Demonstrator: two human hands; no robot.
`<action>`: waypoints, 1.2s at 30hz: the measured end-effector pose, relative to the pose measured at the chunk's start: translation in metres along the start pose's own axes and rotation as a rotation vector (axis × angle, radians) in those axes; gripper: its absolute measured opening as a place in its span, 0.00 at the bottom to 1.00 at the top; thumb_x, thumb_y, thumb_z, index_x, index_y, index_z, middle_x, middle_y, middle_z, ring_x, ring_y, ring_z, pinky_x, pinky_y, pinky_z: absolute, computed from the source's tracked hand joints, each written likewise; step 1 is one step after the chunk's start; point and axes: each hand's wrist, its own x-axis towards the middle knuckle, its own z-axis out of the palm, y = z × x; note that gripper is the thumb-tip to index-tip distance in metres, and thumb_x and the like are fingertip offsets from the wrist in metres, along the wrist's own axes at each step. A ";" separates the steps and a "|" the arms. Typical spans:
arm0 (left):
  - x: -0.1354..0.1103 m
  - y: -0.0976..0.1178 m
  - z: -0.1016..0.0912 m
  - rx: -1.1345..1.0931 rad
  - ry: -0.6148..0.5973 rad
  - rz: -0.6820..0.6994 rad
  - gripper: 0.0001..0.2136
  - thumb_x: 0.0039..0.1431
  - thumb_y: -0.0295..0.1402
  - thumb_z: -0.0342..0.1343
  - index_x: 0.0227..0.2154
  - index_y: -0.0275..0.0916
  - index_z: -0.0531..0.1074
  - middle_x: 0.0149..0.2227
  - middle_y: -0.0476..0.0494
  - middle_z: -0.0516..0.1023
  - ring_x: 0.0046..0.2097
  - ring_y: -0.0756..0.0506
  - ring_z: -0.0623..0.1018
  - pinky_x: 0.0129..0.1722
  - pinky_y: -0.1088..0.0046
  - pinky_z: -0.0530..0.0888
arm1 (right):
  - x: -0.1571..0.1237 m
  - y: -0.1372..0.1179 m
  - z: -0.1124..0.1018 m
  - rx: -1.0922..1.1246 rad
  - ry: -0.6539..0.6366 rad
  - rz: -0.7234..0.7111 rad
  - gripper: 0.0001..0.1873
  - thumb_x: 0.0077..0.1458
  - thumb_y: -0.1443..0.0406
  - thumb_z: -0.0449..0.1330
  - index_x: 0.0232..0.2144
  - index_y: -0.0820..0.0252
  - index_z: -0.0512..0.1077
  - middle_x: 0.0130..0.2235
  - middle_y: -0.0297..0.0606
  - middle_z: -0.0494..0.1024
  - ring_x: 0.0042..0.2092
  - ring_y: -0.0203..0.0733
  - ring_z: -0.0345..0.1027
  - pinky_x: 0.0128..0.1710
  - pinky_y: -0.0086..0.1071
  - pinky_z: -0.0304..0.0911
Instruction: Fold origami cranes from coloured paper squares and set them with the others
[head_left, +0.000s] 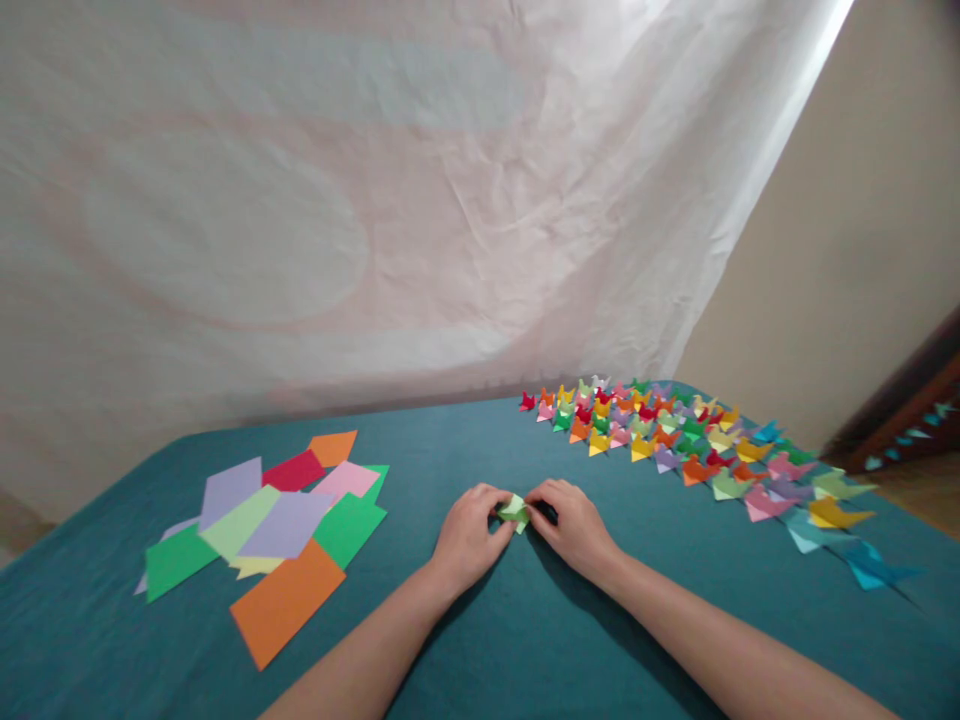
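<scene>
A small light green origami bird (pixel 514 513), folded from paper, is held between my two hands just above the middle of the table. My left hand (pixel 471 535) pinches its left side between thumb and fingers. On the other side, my right hand (pixel 574 530) is closed with thumb and fingertips at the bird's right edge. The fingers hide part of the folds.
Loose coloured paper sheets (pixel 292 525) lie overlapping on the left of the teal tablecloth (pixel 450 440). Rows of small folded paper birds (pixel 660 425) stand at the right, up to the edge. A pale hanging sheet (pixel 420 230) closes off the back.
</scene>
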 end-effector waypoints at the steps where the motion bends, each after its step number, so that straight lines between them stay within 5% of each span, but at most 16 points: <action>1: 0.000 0.000 0.000 0.002 0.003 -0.001 0.10 0.54 0.30 0.54 0.40 0.41 0.72 0.37 0.46 0.72 0.38 0.46 0.72 0.40 0.71 0.69 | 0.000 0.000 0.000 0.004 -0.002 -0.003 0.04 0.54 0.67 0.56 0.31 0.56 0.72 0.32 0.35 0.74 0.37 0.41 0.65 0.38 0.33 0.57; 10: -0.001 0.003 -0.001 0.172 0.006 -0.020 0.09 0.56 0.30 0.52 0.40 0.42 0.70 0.37 0.47 0.71 0.39 0.46 0.72 0.38 0.72 0.68 | 0.000 -0.002 -0.002 0.003 -0.021 -0.002 0.06 0.50 0.70 0.57 0.32 0.57 0.71 0.34 0.36 0.74 0.38 0.42 0.65 0.38 0.34 0.57; 23: 0.007 0.012 -0.003 0.558 -0.006 0.147 0.04 0.59 0.29 0.52 0.35 0.42 0.71 0.33 0.46 0.73 0.37 0.44 0.70 0.35 0.68 0.62 | -0.002 -0.003 -0.003 0.006 -0.035 -0.020 0.05 0.50 0.67 0.61 0.33 0.57 0.71 0.35 0.34 0.73 0.39 0.42 0.64 0.39 0.34 0.56; 31: 0.003 0.012 -0.008 0.586 0.053 0.228 0.06 0.60 0.30 0.52 0.29 0.40 0.72 0.31 0.46 0.73 0.35 0.46 0.70 0.35 0.69 0.62 | -0.003 -0.004 -0.003 0.037 -0.062 -0.067 0.07 0.49 0.68 0.61 0.34 0.57 0.70 0.35 0.35 0.73 0.39 0.42 0.63 0.39 0.34 0.55; 36: 0.000 0.006 -0.006 0.527 0.008 0.183 0.04 0.59 0.30 0.53 0.35 0.43 0.73 0.34 0.49 0.76 0.34 0.47 0.73 0.34 0.71 0.64 | -0.005 -0.003 -0.003 0.046 -0.072 -0.088 0.07 0.50 0.68 0.60 0.34 0.57 0.70 0.35 0.35 0.73 0.39 0.42 0.64 0.40 0.34 0.55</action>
